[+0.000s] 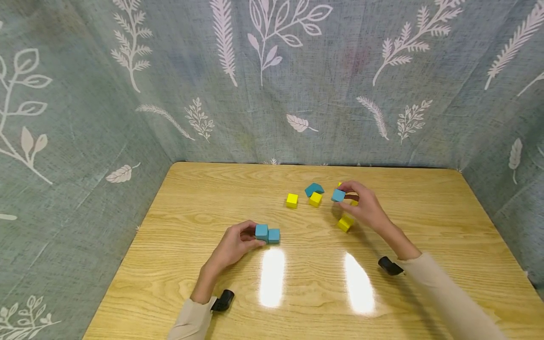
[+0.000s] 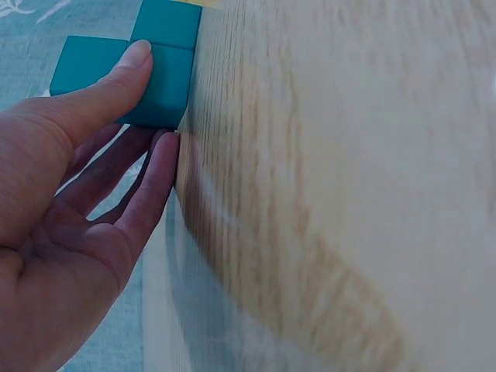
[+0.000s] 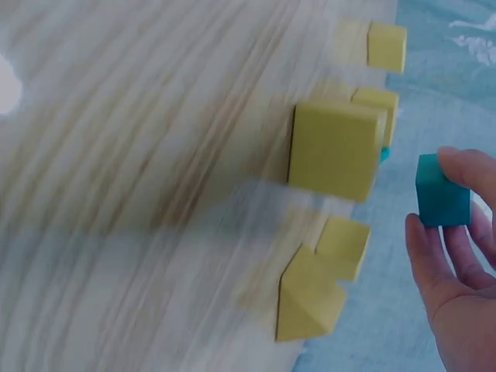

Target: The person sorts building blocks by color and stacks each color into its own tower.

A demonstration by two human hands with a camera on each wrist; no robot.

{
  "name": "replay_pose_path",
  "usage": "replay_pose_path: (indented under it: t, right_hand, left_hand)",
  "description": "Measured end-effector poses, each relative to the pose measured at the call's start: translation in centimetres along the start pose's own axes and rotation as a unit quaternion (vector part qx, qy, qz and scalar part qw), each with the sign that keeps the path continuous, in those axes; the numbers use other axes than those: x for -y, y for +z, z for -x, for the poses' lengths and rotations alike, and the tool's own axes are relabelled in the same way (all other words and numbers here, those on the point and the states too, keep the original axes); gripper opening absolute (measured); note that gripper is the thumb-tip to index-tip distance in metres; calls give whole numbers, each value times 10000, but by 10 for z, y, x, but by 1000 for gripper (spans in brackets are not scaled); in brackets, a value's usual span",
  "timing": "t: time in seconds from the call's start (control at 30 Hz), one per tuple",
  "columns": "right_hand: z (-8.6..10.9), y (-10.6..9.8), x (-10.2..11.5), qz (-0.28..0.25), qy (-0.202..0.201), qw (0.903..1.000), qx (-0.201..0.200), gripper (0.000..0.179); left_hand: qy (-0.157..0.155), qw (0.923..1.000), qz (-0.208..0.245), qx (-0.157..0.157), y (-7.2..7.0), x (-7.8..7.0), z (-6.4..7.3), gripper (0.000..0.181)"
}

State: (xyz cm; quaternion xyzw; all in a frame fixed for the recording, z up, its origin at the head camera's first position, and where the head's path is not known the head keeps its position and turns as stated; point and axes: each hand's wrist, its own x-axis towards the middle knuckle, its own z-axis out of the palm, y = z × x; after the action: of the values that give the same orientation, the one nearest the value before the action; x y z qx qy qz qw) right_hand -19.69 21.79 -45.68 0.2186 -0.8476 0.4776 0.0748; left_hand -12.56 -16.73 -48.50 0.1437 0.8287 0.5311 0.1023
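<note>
My left hand (image 1: 235,243) grips a stack of two blue cubes (image 1: 261,231) on the table, and a third blue cube (image 1: 274,236) stands against its right side. In the left wrist view, the thumb lies across the upper cube (image 2: 87,63) and onto the lower cube (image 2: 167,89). My right hand (image 1: 364,203) pinches another blue cube (image 1: 338,195) between thumb and fingertips. That cube (image 3: 442,194) is held above the table, apart from the yellow blocks near it. Part of the yellow group is hidden behind the right hand in the head view.
A yellow cube (image 1: 292,201) and another yellow cube (image 1: 315,199) lie left of the right hand. Behind the second one is a darker blue angled block (image 1: 313,189). A yellow block (image 1: 345,223) sits below the right hand. Patterned cloth (image 1: 272,94) hangs behind the table.
</note>
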Motion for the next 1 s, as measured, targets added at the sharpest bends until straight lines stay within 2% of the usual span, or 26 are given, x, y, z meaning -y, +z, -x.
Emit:
replay_pose_path:
  t: [0.37,0.7,1.0]
  right_hand:
    - [1,24,17,-300,0,9992,265,40]
    - [1,48,25,-659,-271,9968,374,38]
    - [4,71,38,-947,-169,9938,564,37]
  left_hand:
    - [27,10000,-20,1,0,-2,1,29]
    - [72,10000,-26,-28,1,-1,0,30]
    - [94,10000,-24,-15,1,-1,0,29]
